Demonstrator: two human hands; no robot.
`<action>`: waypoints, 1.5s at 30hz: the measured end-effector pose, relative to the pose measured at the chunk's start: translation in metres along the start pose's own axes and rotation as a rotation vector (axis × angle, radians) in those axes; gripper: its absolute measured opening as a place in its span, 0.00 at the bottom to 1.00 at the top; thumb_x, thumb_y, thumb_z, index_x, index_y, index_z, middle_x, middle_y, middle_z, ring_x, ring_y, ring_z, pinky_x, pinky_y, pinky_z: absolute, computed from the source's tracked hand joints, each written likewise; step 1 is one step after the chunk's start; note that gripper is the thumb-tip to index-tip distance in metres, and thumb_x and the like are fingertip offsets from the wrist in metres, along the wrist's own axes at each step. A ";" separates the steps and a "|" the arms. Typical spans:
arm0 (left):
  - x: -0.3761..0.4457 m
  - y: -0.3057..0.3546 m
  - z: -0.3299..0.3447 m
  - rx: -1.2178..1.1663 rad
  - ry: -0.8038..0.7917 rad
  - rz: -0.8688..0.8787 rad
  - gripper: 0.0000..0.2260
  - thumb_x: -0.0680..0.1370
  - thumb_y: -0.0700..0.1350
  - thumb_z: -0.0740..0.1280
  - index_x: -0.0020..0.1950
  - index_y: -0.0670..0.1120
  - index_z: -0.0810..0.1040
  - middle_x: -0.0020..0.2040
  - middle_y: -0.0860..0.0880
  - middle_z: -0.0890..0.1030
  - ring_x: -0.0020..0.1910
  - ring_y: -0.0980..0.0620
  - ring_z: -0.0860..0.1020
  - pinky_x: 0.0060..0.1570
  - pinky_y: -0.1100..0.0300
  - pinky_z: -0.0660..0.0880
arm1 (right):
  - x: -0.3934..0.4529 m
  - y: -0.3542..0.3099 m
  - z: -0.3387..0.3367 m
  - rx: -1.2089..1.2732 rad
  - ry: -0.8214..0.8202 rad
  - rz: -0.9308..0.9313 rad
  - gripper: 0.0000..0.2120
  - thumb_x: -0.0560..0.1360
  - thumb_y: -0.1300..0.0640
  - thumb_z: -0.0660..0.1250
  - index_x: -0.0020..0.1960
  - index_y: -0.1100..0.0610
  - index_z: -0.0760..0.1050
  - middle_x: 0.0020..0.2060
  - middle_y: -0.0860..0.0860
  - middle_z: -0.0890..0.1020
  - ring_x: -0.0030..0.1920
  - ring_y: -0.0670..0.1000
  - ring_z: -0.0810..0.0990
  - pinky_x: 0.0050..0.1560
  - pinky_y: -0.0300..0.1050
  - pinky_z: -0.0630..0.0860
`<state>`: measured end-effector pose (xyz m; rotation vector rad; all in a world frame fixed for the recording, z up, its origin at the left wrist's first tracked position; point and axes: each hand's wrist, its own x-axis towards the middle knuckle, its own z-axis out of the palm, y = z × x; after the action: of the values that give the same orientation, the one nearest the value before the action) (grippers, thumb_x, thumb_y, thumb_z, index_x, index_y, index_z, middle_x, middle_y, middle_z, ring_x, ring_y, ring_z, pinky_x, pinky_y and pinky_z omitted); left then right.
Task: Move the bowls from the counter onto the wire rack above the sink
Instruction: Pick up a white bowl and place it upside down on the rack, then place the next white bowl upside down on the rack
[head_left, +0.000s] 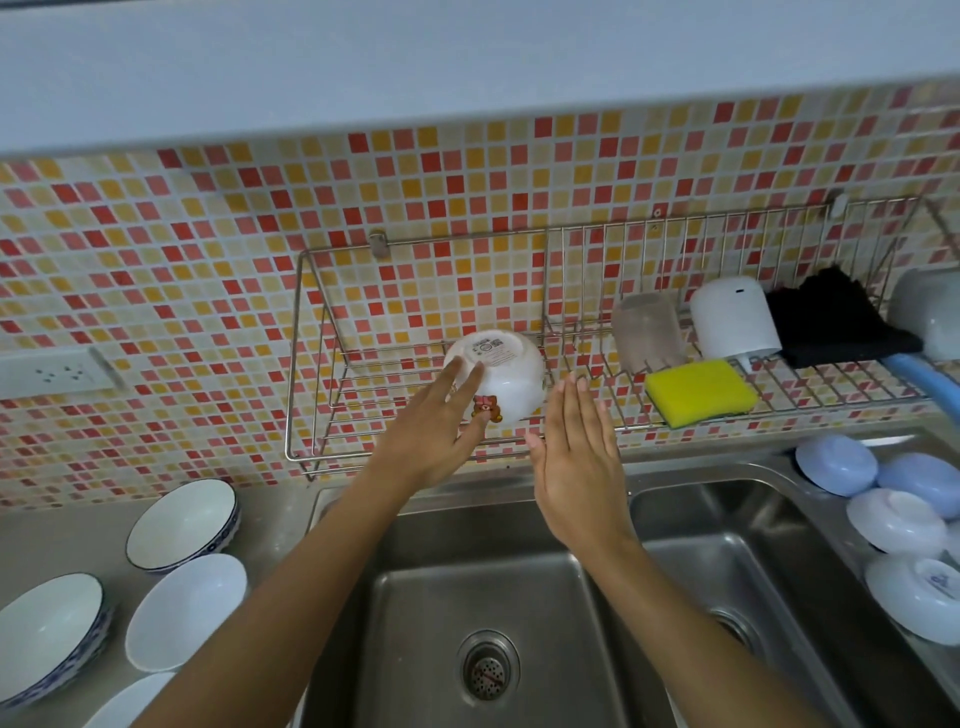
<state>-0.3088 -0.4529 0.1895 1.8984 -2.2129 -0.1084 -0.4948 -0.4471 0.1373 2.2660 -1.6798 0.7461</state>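
A white bowl with a bear picture (511, 382) lies upside down on the wire rack (332, 291) above the sink. My left hand (434, 431) is flat, fingers spread, its fingertips touching the bowl's left side. My right hand (574, 467) is open just right of the bowl, palm toward it, apart from it. On the counter at the left stand a blue-rimmed bowl (182, 525), a plain white bowl (184, 610) and a patterned bowl (49, 636). Several upside-down bowls (898, 519), blue and white, lie on the right counter.
On the rack's right part sit a yellow sponge (698, 392), a frosted cup (647, 332), a white dispenser (732, 317) and a black cloth (836, 317). A double steel sink (483, 597) lies below. A wall socket (57, 371) is at the left.
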 end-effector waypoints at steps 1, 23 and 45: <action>0.002 0.001 0.000 -0.005 0.002 0.014 0.27 0.80 0.61 0.46 0.77 0.58 0.40 0.79 0.50 0.44 0.78 0.47 0.49 0.74 0.48 0.52 | 0.000 0.000 0.000 0.001 0.004 -0.001 0.29 0.83 0.47 0.46 0.77 0.65 0.55 0.77 0.61 0.57 0.78 0.57 0.53 0.77 0.54 0.47; -0.169 -0.067 0.082 -0.021 0.244 -0.208 0.27 0.82 0.56 0.43 0.78 0.46 0.44 0.78 0.48 0.44 0.77 0.50 0.38 0.76 0.52 0.41 | -0.114 -0.098 0.046 0.385 -0.368 -0.083 0.33 0.80 0.39 0.43 0.78 0.57 0.43 0.78 0.51 0.42 0.78 0.52 0.40 0.78 0.54 0.46; -0.385 -0.254 0.108 -0.844 0.153 -1.294 0.20 0.77 0.37 0.59 0.69 0.35 0.67 0.66 0.36 0.74 0.65 0.38 0.72 0.61 0.52 0.70 | -0.188 -0.369 0.130 0.617 -1.062 0.211 0.23 0.76 0.57 0.60 0.71 0.56 0.64 0.63 0.60 0.75 0.56 0.64 0.79 0.49 0.61 0.81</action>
<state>-0.0329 -0.1249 -0.0131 2.2245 -0.3577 -0.8619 -0.1540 -0.2338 -0.0261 3.2960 -2.3652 -0.0060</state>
